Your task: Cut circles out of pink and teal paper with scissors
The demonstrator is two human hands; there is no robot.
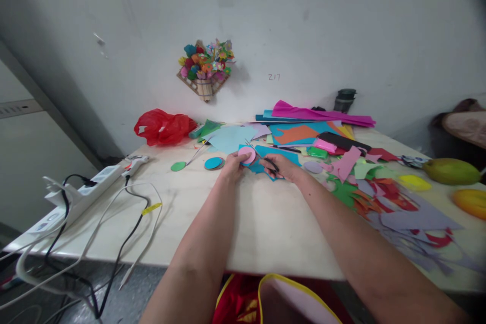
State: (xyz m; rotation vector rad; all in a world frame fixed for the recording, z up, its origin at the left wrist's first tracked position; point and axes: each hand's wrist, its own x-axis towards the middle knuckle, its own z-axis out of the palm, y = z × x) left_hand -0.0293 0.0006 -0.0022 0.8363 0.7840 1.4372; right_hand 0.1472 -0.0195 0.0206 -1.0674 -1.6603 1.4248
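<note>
Close to the middle of the table, my left hand [232,165] pinches a pink paper circle [248,153] laid against a piece of blue paper [255,167]. My right hand [286,166] is closed round scissors [272,164] with dark handles, their blades pointing up and left beside the circle's right edge. Whether the blades touch the paper is hard to make out. Left of my hands lie a small stack of blue circles [212,163] and a green circle [178,166]. A pale purple circle [313,167] rests right of my right hand.
Paper scraps [413,217] cover the table's right side, near a green mango [450,171]. Behind are coloured sheets [299,131], a black phone-like object [341,142] and a red plastic bag [163,127]. A white power strip [81,195] with cables runs along the left edge.
</note>
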